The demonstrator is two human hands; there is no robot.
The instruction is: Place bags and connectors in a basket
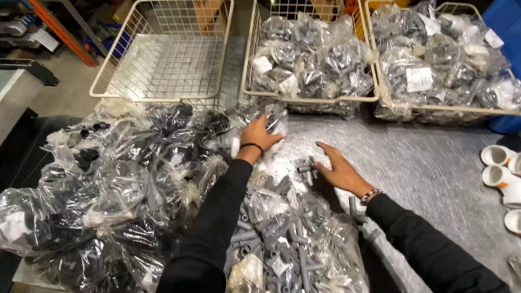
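Head view: the left hand (260,133) reaches forward over the metal worktop (423,163), fingers curled closed around a clear plastic bag of grey pipe fittings (271,116), which it holds just in front of the middle white wire basket (252,54). The right hand (339,169) lies low and nearly flat, fingers spread and open, its fingertips touching a loose grey plastic tee fitting (305,167) on the worktop; it grips nothing that I can make out. Both forearms in black sleeves stretch out across a heap of bagged grey fittings (287,244) near the body.

As a judgement, the slick bag could slip from the left hand's one-sided hold, or split under the weight of its fittings and scatter them. The loose tee could roll away under the open right hand. The left sleeve might also drag on the pile of dark bagged parts (119,190) and pull some off the edge.
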